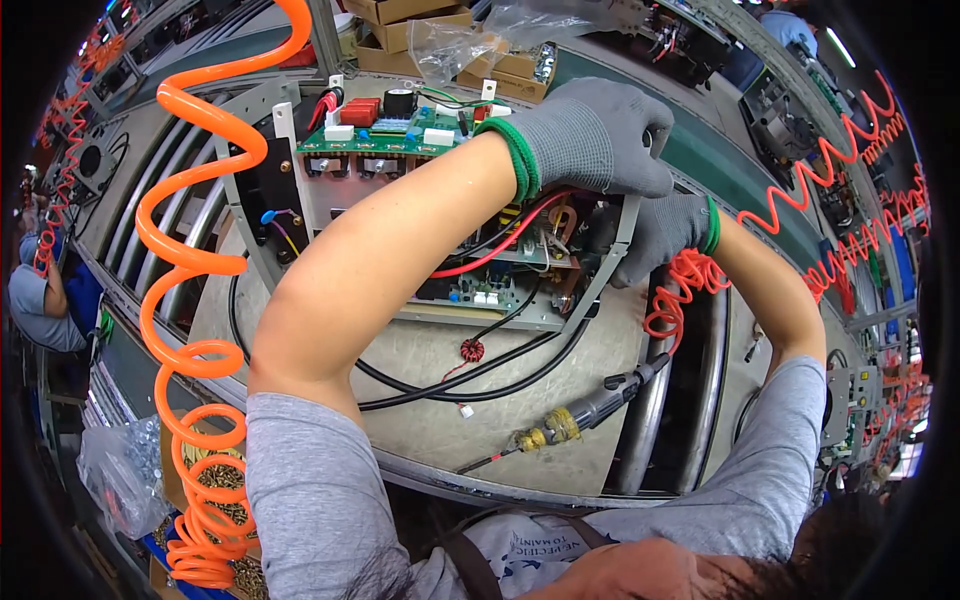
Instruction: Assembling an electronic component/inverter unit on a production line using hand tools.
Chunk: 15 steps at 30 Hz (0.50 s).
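Note:
An opened electronic unit with a grey metal frame point(625, 235) stands on the workbench. A green circuit board point(385, 137) with red and black parts lies on its top. At the unit's upper right corner is my left hand point(605, 135), in a grey glove with a green cuff, its fingers curled. My right hand point(668, 235), gloved alike, is just below it against the right side of the frame, fingers bent. What either hand holds is hidden. A red cable point(515, 245) runs inside the unit, below my left wrist.
A powered screwdriver point(590, 408) with a red coiled cord lies in front of the unit, beside black cables point(480, 390) and a small red-wound ring coil point(472, 350). An orange coiled hose point(205, 262) hangs at left. Metal rollers point(648, 420) flank the board; cardboard boxes point(400, 30) stand behind.

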Tool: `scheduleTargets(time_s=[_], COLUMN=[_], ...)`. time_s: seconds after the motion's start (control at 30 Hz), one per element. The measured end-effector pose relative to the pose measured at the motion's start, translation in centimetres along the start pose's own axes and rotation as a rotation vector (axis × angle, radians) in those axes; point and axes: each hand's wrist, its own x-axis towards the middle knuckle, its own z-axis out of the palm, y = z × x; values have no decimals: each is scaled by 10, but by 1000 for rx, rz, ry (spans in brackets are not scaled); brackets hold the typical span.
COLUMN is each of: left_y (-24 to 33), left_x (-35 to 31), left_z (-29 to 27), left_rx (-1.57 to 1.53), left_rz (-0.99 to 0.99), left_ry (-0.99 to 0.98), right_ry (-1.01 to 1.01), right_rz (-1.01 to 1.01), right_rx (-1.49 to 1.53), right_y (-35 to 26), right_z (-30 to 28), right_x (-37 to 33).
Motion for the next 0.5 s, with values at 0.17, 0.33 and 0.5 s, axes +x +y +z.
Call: scheduleTargets(time_s=[0.17,0.33,0.5], left_y=[1,2,1], left_x=[-3,-3,-5], left_z=[1,1,4], left_rx=[-29,15,-28], left_rz=[14,-14,9], left_ry=[57,30,85], right_ry=[104,256,179], right_rz=[-54,-291,-249], right_rx=[-441,-909,-865], right_y=[1,9,-2], right_z=[11,21,17], right_x=[3,15,20])
